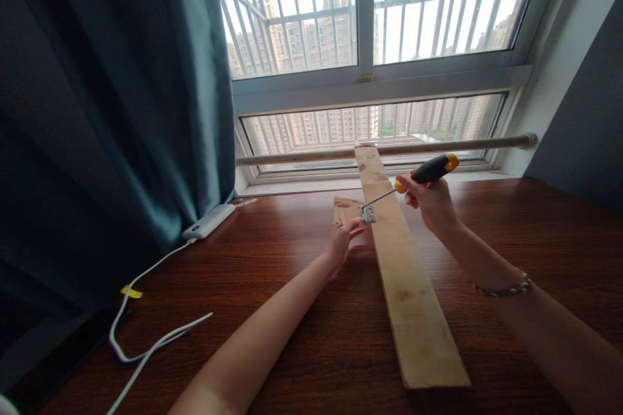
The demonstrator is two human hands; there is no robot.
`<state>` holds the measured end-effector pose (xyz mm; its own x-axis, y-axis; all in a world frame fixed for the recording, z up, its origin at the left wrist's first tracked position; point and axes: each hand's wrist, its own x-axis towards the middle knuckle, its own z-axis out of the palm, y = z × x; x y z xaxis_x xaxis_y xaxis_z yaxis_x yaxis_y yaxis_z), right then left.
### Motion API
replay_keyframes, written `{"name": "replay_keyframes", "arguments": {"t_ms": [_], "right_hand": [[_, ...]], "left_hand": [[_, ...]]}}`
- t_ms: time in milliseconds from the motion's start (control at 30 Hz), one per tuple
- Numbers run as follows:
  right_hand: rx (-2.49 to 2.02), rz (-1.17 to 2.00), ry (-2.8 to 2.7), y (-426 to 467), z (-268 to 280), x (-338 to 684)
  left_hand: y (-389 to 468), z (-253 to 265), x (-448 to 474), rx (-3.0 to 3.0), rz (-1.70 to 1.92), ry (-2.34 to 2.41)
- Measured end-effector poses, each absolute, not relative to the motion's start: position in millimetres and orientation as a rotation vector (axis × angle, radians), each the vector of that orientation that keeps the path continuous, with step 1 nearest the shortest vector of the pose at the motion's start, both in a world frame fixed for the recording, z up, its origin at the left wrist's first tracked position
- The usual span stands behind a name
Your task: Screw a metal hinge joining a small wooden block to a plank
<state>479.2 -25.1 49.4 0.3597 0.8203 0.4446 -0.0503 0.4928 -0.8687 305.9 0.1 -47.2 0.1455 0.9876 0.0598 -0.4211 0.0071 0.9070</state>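
Observation:
In my right hand [431, 204] is a screwdriver [431, 170] with a black and yellow handle, and my fingers are closed around the front of it. Its shaft slants down to the left, the tip at a small metal hinge [368, 213]. That hinge bridges a long, pale wooden board [406, 285] and a short wooden piece [344, 209] on its left. My left hand [344, 238] pinches the near edge of the short piece, close beside the hinge. The undersides of the left fingers are partly hidden.
A reddish-brown wooden tabletop [292, 311] lies under the boards. To the left, a white power bank [209, 222] trails a white cable [114, 331] near a yellow tag [131, 292]. A dark curtain [146, 78] hangs beside it. Behind run a metal rail [302, 156] and a barred window.

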Motion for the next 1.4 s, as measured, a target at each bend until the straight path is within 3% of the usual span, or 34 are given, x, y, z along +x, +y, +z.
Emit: {"name": "replay_keyframes", "arguments": {"t_ms": [233,533,867,1167,1400], "right_hand": [[-0.706,1.025,-1.095,-30,64,489],[-0.968,0.578,-1.028,-21,52,485],[-0.769,0.891,-1.083,-27,59,487],[-0.898,0.597,-1.056,-28,60,485],[-0.957,0.616,-1.056,-31,62,482]], "left_hand": [[-2,-45,307,0.977,1.289,0.755],[-3,-44,307,0.956,1.317,0.837],[-5,-43,308,0.928,1.285,0.988],[-5,-44,308,0.943,1.3,0.969],[-4,-43,309,0.927,1.339,0.933]]}}
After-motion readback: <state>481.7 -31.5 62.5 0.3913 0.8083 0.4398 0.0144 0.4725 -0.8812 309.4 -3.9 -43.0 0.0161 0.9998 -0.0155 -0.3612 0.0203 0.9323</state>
